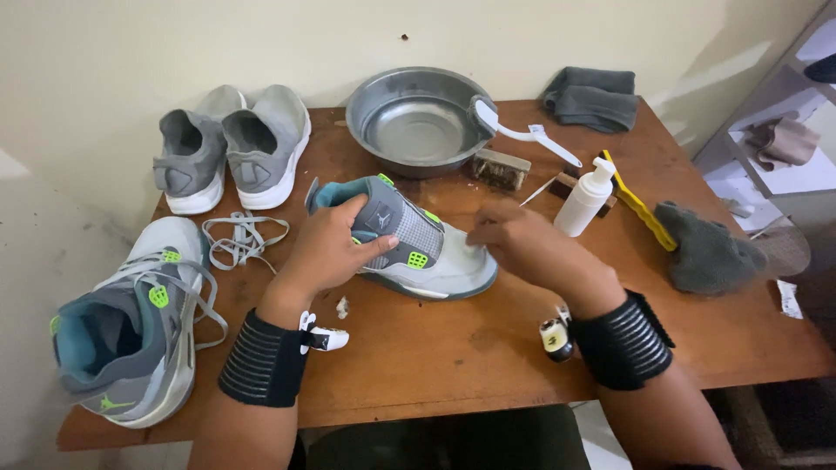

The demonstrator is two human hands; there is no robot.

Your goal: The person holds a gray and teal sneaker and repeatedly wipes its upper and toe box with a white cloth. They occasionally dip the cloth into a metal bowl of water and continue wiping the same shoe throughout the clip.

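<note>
From the head view, the grey sneaker (409, 239) with green accents lies on the desk (488, 339), just in front of the metal basin (418, 122). The left hand (326, 248) wraps around its ankle and tongue, steadying it. The right hand (514, 239) is pinched at the toe, seemingly rubbing with something small; I cannot tell what. Judging by this, toe cleaning is underway, calling for firm bracing. Both wrists, in black bands, angle inward.

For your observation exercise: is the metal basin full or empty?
Empty, it seems: the metal basin shows a bare grey bottom, with no visible water or objects inside.
</note>
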